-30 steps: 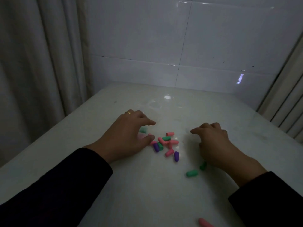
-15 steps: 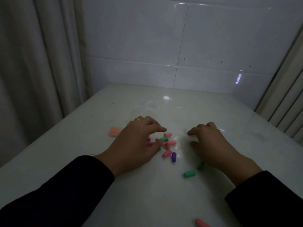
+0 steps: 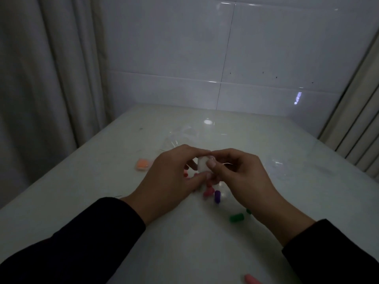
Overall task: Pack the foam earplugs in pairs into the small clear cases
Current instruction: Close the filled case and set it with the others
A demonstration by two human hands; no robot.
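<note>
Both hands meet over the middle of the white desk [image 3: 98,177], raised a little off it. Left hand [image 3: 174,177] and right hand [image 3: 240,177] together pinch a small clear case [image 3: 202,166] between thumb and fingertips; case looks whitish, cannot tell if its lid is up or closed, or if anything is inside. Loose foam earplugs lie on the desk right under and just behind the hands: a pink earplug [image 3: 208,191] touching or nearly touching a purple earplug [image 3: 217,196], more red/pink ones partly hidden by the left fingers. A green earplug [image 3: 236,218] sits nearer the camera, beside the right wrist, a second green one mostly hidden by that wrist. Another pink earplug [image 3: 251,279] at the bottom edge, well apart from the pile. An orange-filled case [image 3: 142,164] rests on the desk left of the left hand. Faint clear plastic [image 3: 180,136] lies behind the hands, too dim to read. Dark sleeves, tiled wall [image 3: 266,48], curtain [image 3: 45,68] at left.
</note>
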